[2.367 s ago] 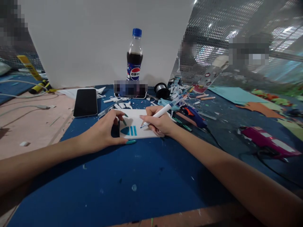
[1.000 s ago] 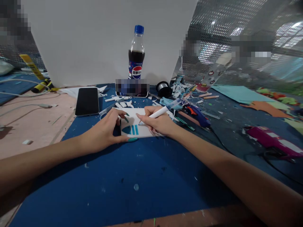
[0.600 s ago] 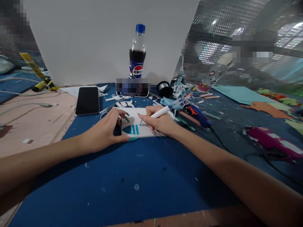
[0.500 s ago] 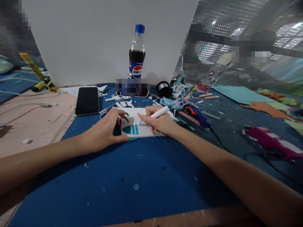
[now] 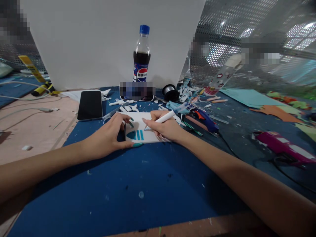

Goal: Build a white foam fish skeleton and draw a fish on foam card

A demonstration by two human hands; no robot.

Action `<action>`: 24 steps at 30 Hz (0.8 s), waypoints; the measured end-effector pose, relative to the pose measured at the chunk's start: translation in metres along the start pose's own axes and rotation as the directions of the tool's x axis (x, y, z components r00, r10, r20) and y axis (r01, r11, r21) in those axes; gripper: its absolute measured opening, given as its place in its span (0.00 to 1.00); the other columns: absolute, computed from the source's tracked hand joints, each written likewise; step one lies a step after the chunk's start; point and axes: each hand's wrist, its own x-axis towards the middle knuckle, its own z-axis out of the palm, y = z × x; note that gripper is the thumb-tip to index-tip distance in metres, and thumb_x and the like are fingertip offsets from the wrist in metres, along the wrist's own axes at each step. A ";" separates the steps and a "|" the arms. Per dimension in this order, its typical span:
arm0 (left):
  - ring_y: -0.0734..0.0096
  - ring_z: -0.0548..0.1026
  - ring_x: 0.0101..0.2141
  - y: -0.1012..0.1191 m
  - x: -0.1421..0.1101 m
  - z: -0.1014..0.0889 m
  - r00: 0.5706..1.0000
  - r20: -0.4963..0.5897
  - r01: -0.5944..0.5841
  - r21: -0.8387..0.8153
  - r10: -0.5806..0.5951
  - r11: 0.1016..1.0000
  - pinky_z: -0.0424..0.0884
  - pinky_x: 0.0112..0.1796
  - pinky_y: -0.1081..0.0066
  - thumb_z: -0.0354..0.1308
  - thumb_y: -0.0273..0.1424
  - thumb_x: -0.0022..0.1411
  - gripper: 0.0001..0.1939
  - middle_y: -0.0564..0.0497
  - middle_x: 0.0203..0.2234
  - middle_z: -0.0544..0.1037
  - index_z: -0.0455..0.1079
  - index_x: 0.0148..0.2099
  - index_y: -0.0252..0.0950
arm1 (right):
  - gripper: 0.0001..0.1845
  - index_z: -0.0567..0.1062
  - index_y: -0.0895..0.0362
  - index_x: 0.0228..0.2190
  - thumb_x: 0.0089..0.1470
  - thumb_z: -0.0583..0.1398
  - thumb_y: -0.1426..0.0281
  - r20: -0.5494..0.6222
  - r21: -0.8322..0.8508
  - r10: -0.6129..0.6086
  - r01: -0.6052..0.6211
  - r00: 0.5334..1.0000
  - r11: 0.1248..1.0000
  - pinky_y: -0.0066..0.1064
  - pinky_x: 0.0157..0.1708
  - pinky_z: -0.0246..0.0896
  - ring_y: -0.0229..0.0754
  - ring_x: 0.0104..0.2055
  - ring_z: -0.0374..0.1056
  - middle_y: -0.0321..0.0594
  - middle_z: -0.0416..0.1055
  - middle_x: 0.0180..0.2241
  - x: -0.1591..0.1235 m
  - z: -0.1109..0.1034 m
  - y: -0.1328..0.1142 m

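My right hand (image 5: pixel 169 127) is closed around a white marker pen (image 5: pixel 167 116), whose tip touches a white board (image 5: pixel 140 118) lying on the blue mat (image 5: pixel 138 174). Blue marks show on the board's left part: a rounded shape and two upright bars, just left of the pen tip. At the board's left end, my left hand (image 5: pixel 111 133) grips it, thumb along the near edge and bent fingers on the far side. Part of the board is hidden under my right hand.
Beyond the board are white scraps (image 5: pixel 128 107), a phone (image 5: pixel 90 105), a cola bottle (image 5: pixel 142 59) and a wire spool (image 5: pixel 171 92). To the right lie a blue glue gun (image 5: pixel 208 121), a magenta tool (image 5: pixel 283 146) with a cord, and coloured sheets (image 5: pixel 251 98).
The view has shifted very slightly, moving everything a little left in the picture. Both hands keep their hold, and the pen tip stays at nearly the same spot on the board.
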 end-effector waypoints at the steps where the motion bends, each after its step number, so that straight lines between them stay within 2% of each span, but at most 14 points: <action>1: 0.60 0.70 0.38 0.000 0.000 0.000 1.000 0.005 -0.004 -0.002 0.004 1.000 0.72 0.36 0.61 0.57 0.51 0.53 0.30 0.46 0.43 0.66 0.55 0.51 0.40 | 0.23 0.54 0.56 0.16 0.51 0.63 0.69 0.005 -0.002 -0.002 0.002 1.000 1.000 0.20 0.10 0.45 0.28 0.10 0.54 0.24 0.52 0.09 0.000 0.000 0.000; 13: 0.60 0.70 0.39 0.001 0.000 -0.002 1.000 0.027 0.012 0.010 -0.012 1.000 0.71 0.36 0.63 0.57 0.51 0.54 0.30 0.46 0.43 0.65 0.55 0.52 0.39 | 0.23 0.55 0.56 0.16 0.52 0.62 0.69 0.001 -0.039 -0.048 0.048 0.999 0.998 0.21 0.12 0.48 0.28 0.11 0.54 0.24 0.52 0.09 0.000 0.000 0.000; 19: 0.60 0.70 0.38 -0.001 0.000 0.000 1.000 0.002 -0.007 0.015 0.007 1.000 0.72 0.35 0.62 0.56 0.52 0.54 0.31 0.47 0.41 0.65 0.55 0.52 0.40 | 0.24 0.54 0.56 0.15 0.49 0.63 0.69 0.003 -0.006 -0.001 0.001 1.000 1.000 0.21 0.10 0.43 0.28 0.10 0.52 0.25 0.53 0.08 0.000 0.001 0.000; 24: 0.61 0.69 0.38 -0.001 0.000 0.001 1.000 -0.001 -0.010 0.013 0.010 1.000 0.72 0.35 0.62 0.56 0.52 0.54 0.31 0.47 0.41 0.65 0.55 0.52 0.39 | 0.23 0.55 0.56 0.15 0.49 0.63 0.70 0.021 0.015 0.009 -0.010 1.000 1.000 0.20 0.11 0.42 0.27 0.10 0.51 0.25 0.54 0.08 0.001 -0.001 0.001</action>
